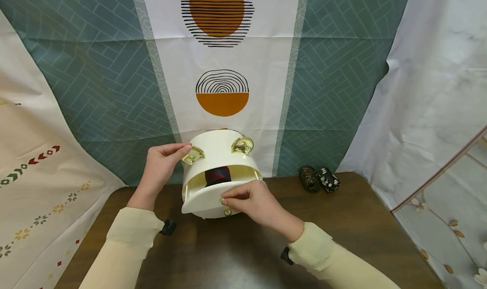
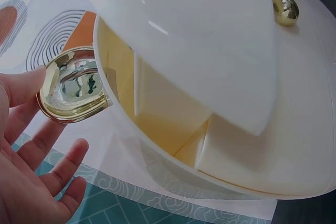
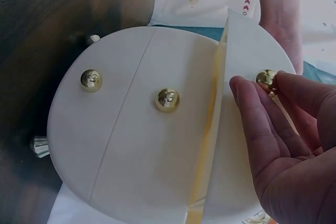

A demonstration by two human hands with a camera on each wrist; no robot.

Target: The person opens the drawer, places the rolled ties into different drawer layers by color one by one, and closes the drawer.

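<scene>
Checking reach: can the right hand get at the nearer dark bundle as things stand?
Probably, once the right hand releases the gold knob: bare tabletop leaves the way to the dark bundle free.

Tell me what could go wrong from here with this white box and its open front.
The right hand pinches a small, round, shiny gold knob, so its grip might slip. The left hand holds the white box by one gold ear, so a pull could swivel the box on the table. The dark patterned item behind the front panel might catch as that panel moves.
</scene>
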